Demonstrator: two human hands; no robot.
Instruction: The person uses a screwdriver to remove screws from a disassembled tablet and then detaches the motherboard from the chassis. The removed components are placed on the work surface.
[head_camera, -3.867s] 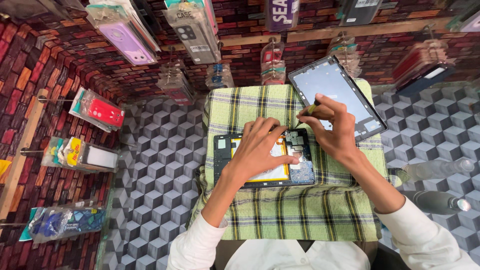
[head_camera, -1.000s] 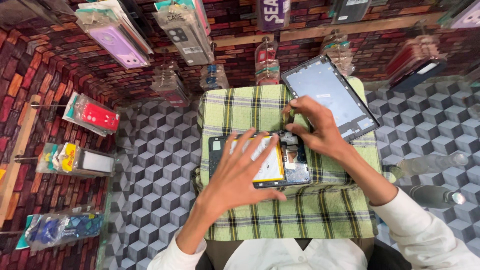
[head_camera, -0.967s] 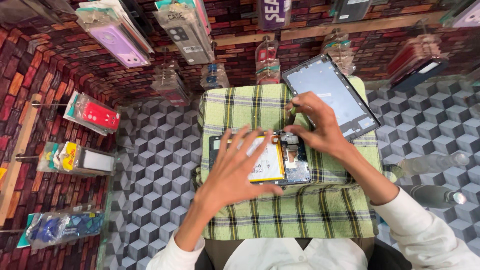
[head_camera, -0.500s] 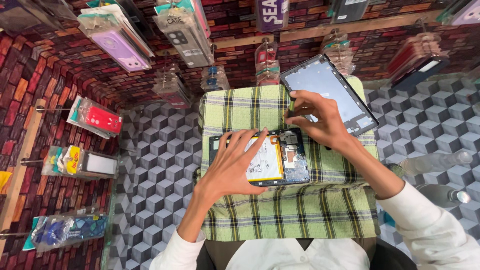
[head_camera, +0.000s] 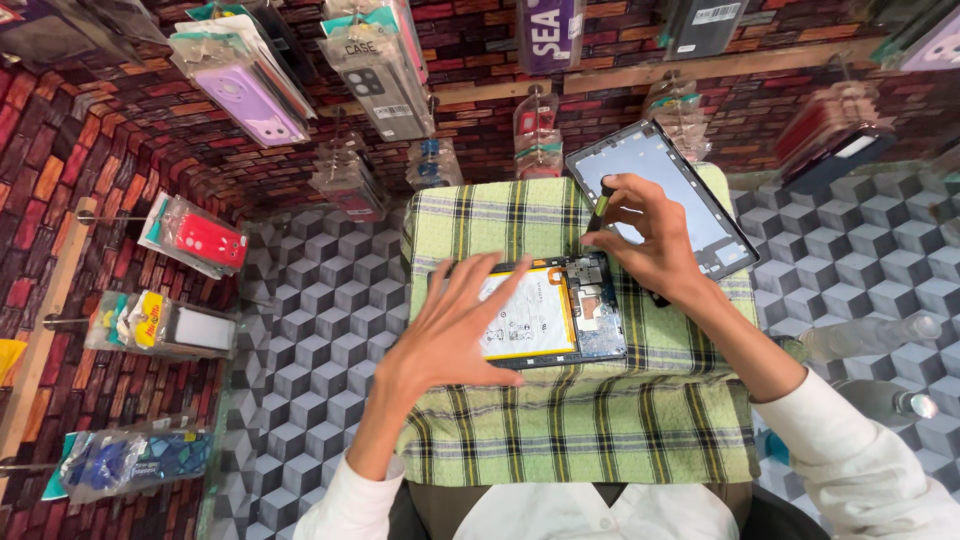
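An opened tablet (head_camera: 560, 312) with a white and yellow battery and a bare circuit board lies on a green checked cloth (head_camera: 560, 430). My left hand (head_camera: 455, 335) hovers flat over the tablet's left half with its fingers spread and nothing in them. My right hand (head_camera: 650, 240) is above the tablet's upper right corner, its fingers pinched around a thin screwdriver (head_camera: 598, 205) with a black and green handle. The tip points down at the circuit board. The detached screen panel (head_camera: 665, 195) lies face up at the cloth's far right corner, partly under my right hand.
Phone cases in clear packets (head_camera: 250, 95) hang on hooks along the brick-patterned wall ahead and to the left. The surface around the cloth has a grey cube pattern. A clear plastic bottle (head_camera: 865, 335) lies to the right.
My left hand has lifted off the tablet and spread its fingers. My right hand keeps the screwdriver at the upper right corner of the tablet.
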